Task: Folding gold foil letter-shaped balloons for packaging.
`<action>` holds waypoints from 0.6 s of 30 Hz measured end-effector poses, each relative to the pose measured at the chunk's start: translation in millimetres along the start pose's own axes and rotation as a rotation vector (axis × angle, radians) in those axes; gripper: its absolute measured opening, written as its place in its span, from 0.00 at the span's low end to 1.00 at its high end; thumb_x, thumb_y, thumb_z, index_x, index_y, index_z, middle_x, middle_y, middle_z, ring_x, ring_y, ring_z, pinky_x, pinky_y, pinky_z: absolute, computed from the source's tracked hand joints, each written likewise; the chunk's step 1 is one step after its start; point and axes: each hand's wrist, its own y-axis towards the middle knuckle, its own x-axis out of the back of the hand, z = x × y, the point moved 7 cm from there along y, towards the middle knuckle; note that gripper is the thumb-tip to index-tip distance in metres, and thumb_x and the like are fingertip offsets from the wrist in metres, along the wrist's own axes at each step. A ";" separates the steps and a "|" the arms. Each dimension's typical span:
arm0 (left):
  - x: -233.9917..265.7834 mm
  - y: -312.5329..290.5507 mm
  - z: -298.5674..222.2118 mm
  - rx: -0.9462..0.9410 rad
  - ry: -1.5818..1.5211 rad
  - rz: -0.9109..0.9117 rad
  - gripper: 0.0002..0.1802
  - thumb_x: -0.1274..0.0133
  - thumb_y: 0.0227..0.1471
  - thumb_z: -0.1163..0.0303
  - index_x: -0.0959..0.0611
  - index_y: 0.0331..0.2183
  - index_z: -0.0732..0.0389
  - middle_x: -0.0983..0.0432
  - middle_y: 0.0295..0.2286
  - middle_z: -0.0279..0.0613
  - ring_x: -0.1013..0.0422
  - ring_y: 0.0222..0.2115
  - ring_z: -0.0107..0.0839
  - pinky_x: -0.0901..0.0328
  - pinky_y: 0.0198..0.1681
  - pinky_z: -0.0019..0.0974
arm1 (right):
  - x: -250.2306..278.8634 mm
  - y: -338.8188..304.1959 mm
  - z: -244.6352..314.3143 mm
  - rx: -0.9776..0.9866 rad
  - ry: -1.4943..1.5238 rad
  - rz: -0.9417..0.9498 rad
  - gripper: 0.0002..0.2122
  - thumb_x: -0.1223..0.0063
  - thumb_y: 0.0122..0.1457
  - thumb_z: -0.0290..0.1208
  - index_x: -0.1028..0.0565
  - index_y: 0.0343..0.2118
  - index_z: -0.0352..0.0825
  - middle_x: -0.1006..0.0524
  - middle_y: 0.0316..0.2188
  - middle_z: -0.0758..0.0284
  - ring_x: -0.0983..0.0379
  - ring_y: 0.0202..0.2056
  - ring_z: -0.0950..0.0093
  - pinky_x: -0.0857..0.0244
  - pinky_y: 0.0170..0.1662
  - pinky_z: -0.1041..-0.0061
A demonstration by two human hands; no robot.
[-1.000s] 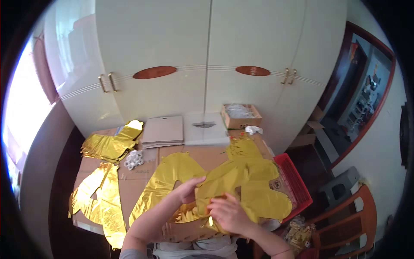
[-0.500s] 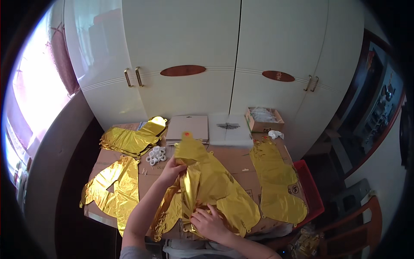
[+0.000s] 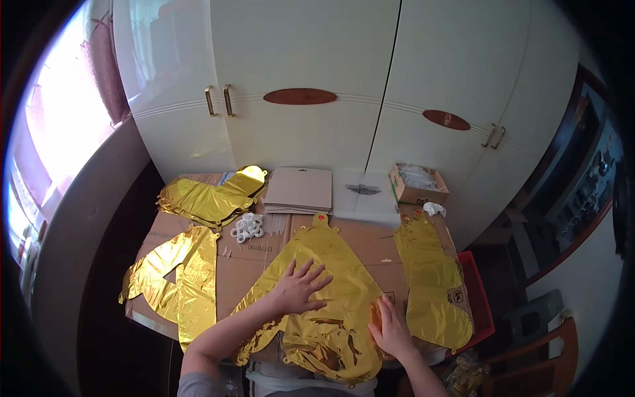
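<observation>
A flat, uninflated gold foil balloon (image 3: 325,248) lies spread over the front middle of the table, its tabbed tip pointing away from me. Its near part is crumpled into folds. My left hand (image 3: 297,291) rests on the middle of the foil, palm down with fingers spread. At the balloon's right edge, my right hand (image 3: 393,331) has thumb and fingers closed on a fold of the foil. Another gold foil balloon (image 3: 431,284) lies flat to the right, and one with a small hole (image 3: 198,278) lies to the left.
More gold foil (image 3: 205,202) is piled at the back left, beside white rings (image 3: 248,228). Behind are stacked cardboard sheets (image 3: 301,188), a clear plastic packet (image 3: 357,204) and an open box (image 3: 423,194). A red bin (image 3: 486,311) and a wooden chair (image 3: 559,357) stand right.
The middle balloon, earlier lifted and gathered, now lies flatter and wider. My left hand has let go of its upper part and come down onto it. My right hand has moved right to its edge.
</observation>
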 end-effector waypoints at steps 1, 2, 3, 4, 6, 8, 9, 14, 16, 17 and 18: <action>-4.0 -2.3 3.5 0.014 0.013 -0.018 0.40 0.56 0.53 0.37 0.37 0.62 0.46 0.46 0.62 0.49 0.53 0.64 0.55 0.60 0.63 0.67 | -3.2 -1.3 -0.8 0.008 -0.075 0.050 0.31 0.45 0.57 0.39 0.41 0.59 0.29 0.38 0.60 0.51 0.42 0.61 0.56 0.49 0.63 0.54; -6.6 -4.9 6.7 0.028 0.027 -0.035 0.40 0.57 0.53 0.36 0.37 0.62 0.45 0.46 0.62 0.49 0.53 0.64 0.55 0.60 0.62 0.68 | -7.4 0.8 -1.6 0.017 -0.080 0.068 0.31 0.46 0.58 0.40 0.41 0.60 0.30 0.38 0.60 0.52 0.43 0.62 0.57 0.51 0.64 0.54; -6.8 -5.5 8.7 0.047 0.037 -0.027 0.40 0.57 0.53 0.36 0.37 0.62 0.45 0.46 0.63 0.49 0.53 0.64 0.55 0.60 0.62 0.68 | -13.6 5.0 -4.6 0.020 -0.086 0.082 0.31 0.47 0.59 0.41 0.42 0.61 0.30 0.39 0.61 0.52 0.44 0.63 0.58 0.53 0.65 0.54; -6.3 -6.2 10.5 0.066 0.046 -0.020 0.40 0.58 0.53 0.35 0.38 0.62 0.45 0.47 0.63 0.49 0.54 0.64 0.56 0.60 0.62 0.68 | -18.5 9.2 -7.8 0.024 -0.093 0.096 0.31 0.49 0.60 0.42 0.43 0.61 0.30 0.39 0.61 0.53 0.46 0.64 0.58 0.56 0.66 0.54; -5.6 -7.6 14.1 0.098 0.060 -0.019 0.41 0.58 0.54 0.35 0.38 0.63 0.44 0.47 0.63 0.49 0.55 0.64 0.56 0.60 0.62 0.69 | -23.5 21.2 -11.6 0.049 -0.124 0.111 0.31 0.50 0.60 0.43 0.42 0.61 0.30 0.39 0.61 0.54 0.46 0.64 0.59 0.56 0.66 0.53; -5.3 -9.8 17.7 0.123 0.067 -0.034 0.41 0.59 0.54 0.34 0.38 0.63 0.44 0.48 0.63 0.49 0.56 0.65 0.57 0.61 0.62 0.70 | -24.0 33.5 -12.9 0.056 -0.120 0.125 0.31 0.51 0.60 0.43 0.42 0.61 0.30 0.39 0.61 0.55 0.47 0.64 0.59 0.58 0.66 0.53; -5.4 -10.7 17.1 0.126 0.065 -0.030 0.41 0.59 0.54 0.34 0.38 0.63 0.44 0.48 0.63 0.50 0.56 0.64 0.58 0.61 0.62 0.70 | -23.1 38.3 -15.3 0.045 -0.103 0.134 0.30 0.51 0.61 0.43 0.43 0.61 0.29 0.39 0.61 0.54 0.47 0.65 0.59 0.59 0.67 0.53; -5.9 -11.8 1.9 0.136 0.064 -0.040 0.41 0.59 0.54 0.34 0.38 0.63 0.44 0.49 0.63 0.54 0.56 0.64 0.60 0.61 0.61 0.72 | -24.5 37.6 -21.4 0.045 -0.128 0.119 0.29 0.51 0.60 0.42 0.41 0.61 0.31 0.39 0.62 0.56 0.47 0.65 0.59 0.60 0.67 0.53; -5.9 -12.6 0.9 0.140 0.066 -0.046 0.41 0.58 0.54 0.34 0.38 0.63 0.44 0.48 0.63 0.55 0.56 0.64 0.60 0.61 0.60 0.73 | -23.1 35.3 -20.6 0.045 -0.141 0.113 0.29 0.51 0.60 0.42 0.40 0.60 0.31 0.39 0.62 0.56 0.47 0.65 0.59 0.60 0.67 0.53; -6.3 -12.3 0.8 0.141 0.066 -0.049 0.41 0.58 0.53 0.34 0.38 0.63 0.44 0.48 0.63 0.55 0.56 0.64 0.61 0.61 0.60 0.73 | -22.5 34.1 -20.6 0.045 -0.148 0.110 0.28 0.51 0.60 0.42 0.40 0.60 0.32 0.39 0.62 0.57 0.47 0.65 0.59 0.59 0.67 0.53; -5.5 -11.9 1.0 0.134 0.070 -0.052 0.41 0.58 0.53 0.34 0.38 0.62 0.44 0.48 0.63 0.55 0.56 0.64 0.61 0.61 0.60 0.73 | -22.3 33.8 -20.8 0.040 -0.155 0.101 0.28 0.51 0.61 0.43 0.39 0.60 0.32 0.38 0.62 0.57 0.47 0.65 0.60 0.59 0.67 0.53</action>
